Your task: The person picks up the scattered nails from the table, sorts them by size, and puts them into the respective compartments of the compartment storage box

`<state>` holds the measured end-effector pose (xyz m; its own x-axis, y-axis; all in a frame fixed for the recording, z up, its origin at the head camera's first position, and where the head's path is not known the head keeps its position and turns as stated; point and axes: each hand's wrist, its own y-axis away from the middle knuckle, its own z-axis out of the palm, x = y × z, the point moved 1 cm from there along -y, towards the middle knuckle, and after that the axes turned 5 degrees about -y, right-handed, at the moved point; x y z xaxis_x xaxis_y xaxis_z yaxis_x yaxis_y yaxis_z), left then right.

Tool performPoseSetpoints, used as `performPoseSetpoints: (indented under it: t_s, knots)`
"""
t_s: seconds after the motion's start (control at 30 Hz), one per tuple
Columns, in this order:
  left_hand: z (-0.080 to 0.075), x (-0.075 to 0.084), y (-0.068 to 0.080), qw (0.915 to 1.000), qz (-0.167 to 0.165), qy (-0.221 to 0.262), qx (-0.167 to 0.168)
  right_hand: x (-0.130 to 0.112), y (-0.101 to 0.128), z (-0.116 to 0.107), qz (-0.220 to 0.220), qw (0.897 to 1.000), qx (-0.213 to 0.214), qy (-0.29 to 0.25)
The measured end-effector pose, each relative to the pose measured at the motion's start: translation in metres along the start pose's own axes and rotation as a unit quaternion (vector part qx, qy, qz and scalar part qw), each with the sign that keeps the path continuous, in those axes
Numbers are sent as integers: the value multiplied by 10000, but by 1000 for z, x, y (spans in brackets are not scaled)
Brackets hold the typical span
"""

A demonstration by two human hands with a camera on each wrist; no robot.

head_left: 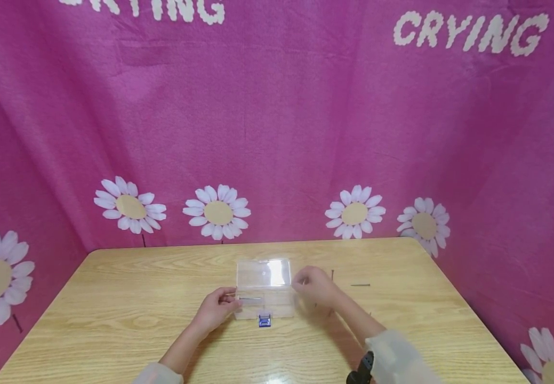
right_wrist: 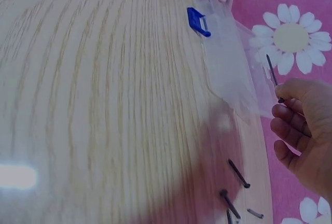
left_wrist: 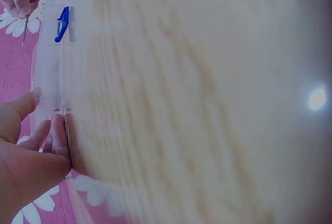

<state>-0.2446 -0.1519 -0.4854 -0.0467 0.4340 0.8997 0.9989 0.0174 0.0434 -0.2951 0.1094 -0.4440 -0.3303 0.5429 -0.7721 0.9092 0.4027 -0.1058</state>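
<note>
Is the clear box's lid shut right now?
No, in the head view the clear box has its lid swung back open behind the tray.

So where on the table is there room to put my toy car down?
The table is bare left of the clear box and the left hand, and along its far edge behind the box. It is crowded on the right: loose nails lie by the right hand, which pinches a nail.
</note>
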Motion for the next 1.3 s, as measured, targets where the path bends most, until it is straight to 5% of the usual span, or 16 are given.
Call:
performPoseSetpoints:
  t_s: [0.2, 0.4, 0.63, 1.3]
  knots:
    - [1, 0, 0, 10000, -24, 11, -1, -3, 2, 11, 195, 9984, -283, -449]
    - [0, 0, 0, 10000, -30, -28, 1, -6, -3, 19, -155, 9984, -442, -327]
    - [0, 0, 0, 10000, -60, 14, -20, -14, -6, 32, 311, 9870, -800, -1356]
    - [0, 1, 0, 9999, -88, -50, -31, -22, -20, 62, 65, 9966, -621, -542]
